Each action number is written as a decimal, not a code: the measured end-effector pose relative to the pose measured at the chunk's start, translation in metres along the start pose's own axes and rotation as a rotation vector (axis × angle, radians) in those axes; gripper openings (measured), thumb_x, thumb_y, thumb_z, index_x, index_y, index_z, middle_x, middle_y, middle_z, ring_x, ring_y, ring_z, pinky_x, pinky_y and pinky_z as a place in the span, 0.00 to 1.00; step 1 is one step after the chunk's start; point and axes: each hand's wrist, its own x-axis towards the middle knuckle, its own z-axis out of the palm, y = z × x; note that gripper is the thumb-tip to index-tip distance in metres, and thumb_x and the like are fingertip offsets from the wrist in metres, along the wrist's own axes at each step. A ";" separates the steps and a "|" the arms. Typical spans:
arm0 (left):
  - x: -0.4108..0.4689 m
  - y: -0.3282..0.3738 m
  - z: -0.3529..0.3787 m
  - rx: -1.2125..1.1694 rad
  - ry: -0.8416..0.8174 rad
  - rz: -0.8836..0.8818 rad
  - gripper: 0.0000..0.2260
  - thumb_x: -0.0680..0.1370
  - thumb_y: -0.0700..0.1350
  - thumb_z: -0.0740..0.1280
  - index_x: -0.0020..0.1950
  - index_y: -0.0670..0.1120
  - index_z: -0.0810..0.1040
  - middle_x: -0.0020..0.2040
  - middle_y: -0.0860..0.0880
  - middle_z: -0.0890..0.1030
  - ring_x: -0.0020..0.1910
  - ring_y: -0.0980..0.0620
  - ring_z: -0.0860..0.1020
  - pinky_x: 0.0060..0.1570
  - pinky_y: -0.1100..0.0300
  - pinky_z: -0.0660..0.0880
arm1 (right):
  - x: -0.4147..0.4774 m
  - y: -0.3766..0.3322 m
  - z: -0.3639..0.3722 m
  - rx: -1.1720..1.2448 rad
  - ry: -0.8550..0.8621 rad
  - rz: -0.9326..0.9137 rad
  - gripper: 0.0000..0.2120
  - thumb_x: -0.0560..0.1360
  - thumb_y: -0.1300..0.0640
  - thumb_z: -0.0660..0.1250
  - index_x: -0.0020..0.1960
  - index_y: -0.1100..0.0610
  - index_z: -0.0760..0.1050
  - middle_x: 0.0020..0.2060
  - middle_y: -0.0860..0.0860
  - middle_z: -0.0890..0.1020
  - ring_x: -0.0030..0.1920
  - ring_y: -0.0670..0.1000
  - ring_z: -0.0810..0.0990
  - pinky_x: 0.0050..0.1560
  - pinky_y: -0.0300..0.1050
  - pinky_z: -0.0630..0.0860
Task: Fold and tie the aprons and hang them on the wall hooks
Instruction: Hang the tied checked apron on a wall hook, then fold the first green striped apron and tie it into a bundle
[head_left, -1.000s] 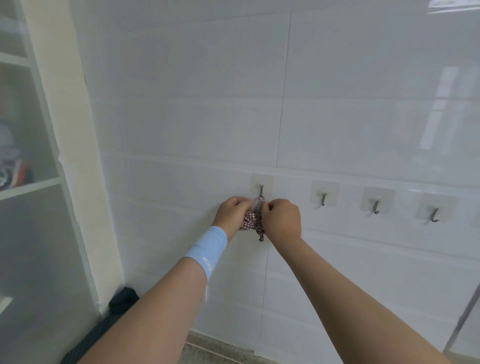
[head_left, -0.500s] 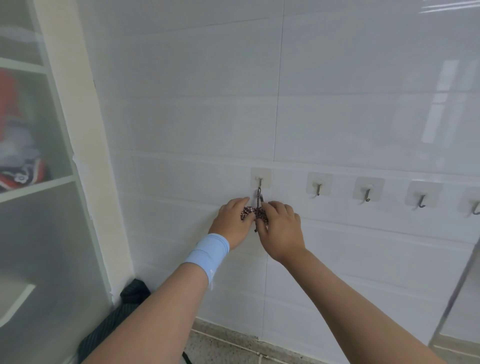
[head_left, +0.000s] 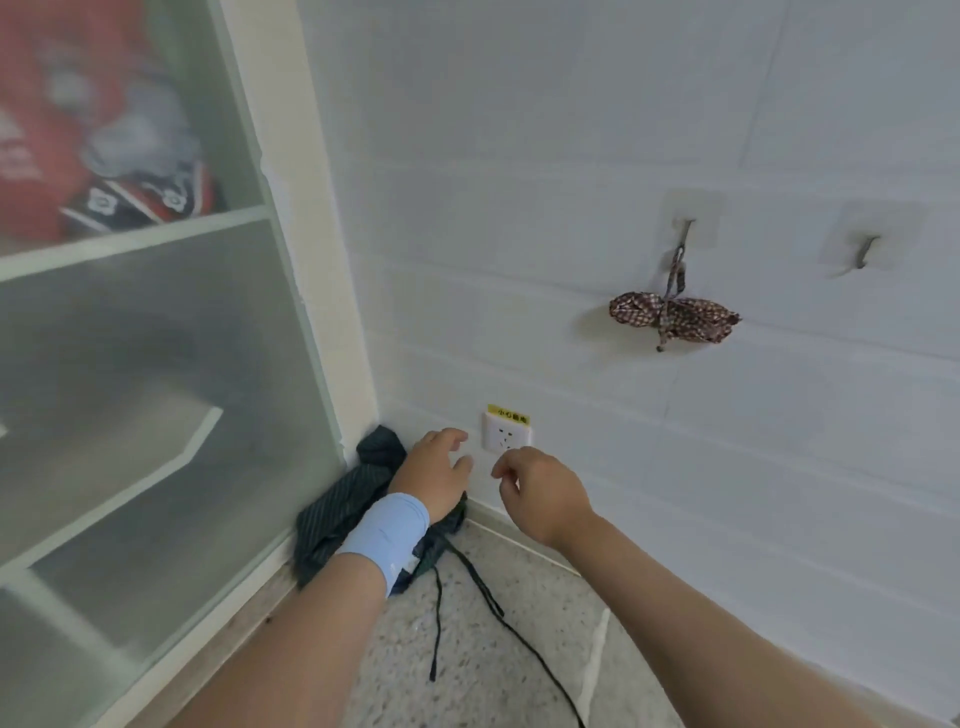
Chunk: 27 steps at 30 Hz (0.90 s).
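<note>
**A:** What takes up most of the view?

**B:** The tiled wall (head_left: 571, 130) ahead of the fingers, and a glass-fronted cabinet (head_left: 130, 389) off to their left. Speckled floor (head_left: 493, 665) lies below them.

**A:** Where is the apron to be done?

**B:** The dark apron (head_left: 343, 509) lies crumpled in the corner, right under the left hand (head_left: 434, 480). Its strings (head_left: 436, 623) trail loose over the floor, so I judge it is not yet folded or tied.

**A:** And the hands?

**B:** Both hold nothing. The left fingers (head_left: 452, 436) are spread and relaxed just above the cloth, probably to gather it. The right hand (head_left: 545, 493) hovers just beside, its fingers loosely curled round nothing.

**A:** Any apron done?

**B:** The checked apron (head_left: 675, 314), well above and to the right of the fingers. It is rolled and tied round the middle, which keeps it compact and off the floor.

**A:** Smaller things?

**B:** A socket (head_left: 506, 434) is just beyond the fingertips. The hook (head_left: 683, 239) carries the checked apron's loop. A bare hook (head_left: 865, 252) is further right, likely for the dark one.
</note>
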 end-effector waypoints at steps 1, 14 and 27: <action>-0.002 -0.026 0.004 0.008 -0.022 -0.050 0.17 0.82 0.48 0.60 0.72 0.51 0.68 0.67 0.50 0.72 0.64 0.50 0.72 0.65 0.50 0.71 | 0.004 -0.002 0.024 0.013 -0.116 0.034 0.13 0.80 0.57 0.59 0.60 0.53 0.79 0.58 0.52 0.80 0.56 0.54 0.79 0.55 0.47 0.76; 0.036 -0.252 0.026 0.400 -0.290 -0.394 0.20 0.81 0.48 0.59 0.73 0.62 0.68 0.80 0.50 0.38 0.79 0.45 0.42 0.77 0.49 0.54 | 0.112 -0.031 0.229 -0.017 -0.446 0.030 0.25 0.77 0.62 0.63 0.71 0.44 0.70 0.79 0.52 0.51 0.78 0.58 0.51 0.74 0.55 0.62; 0.043 -0.270 0.021 -0.113 0.101 -0.336 0.11 0.76 0.41 0.68 0.55 0.53 0.71 0.50 0.53 0.77 0.47 0.54 0.76 0.48 0.59 0.73 | 0.168 -0.039 0.277 -0.259 -0.352 -0.219 0.17 0.79 0.51 0.63 0.67 0.47 0.76 0.56 0.53 0.77 0.56 0.57 0.76 0.53 0.49 0.72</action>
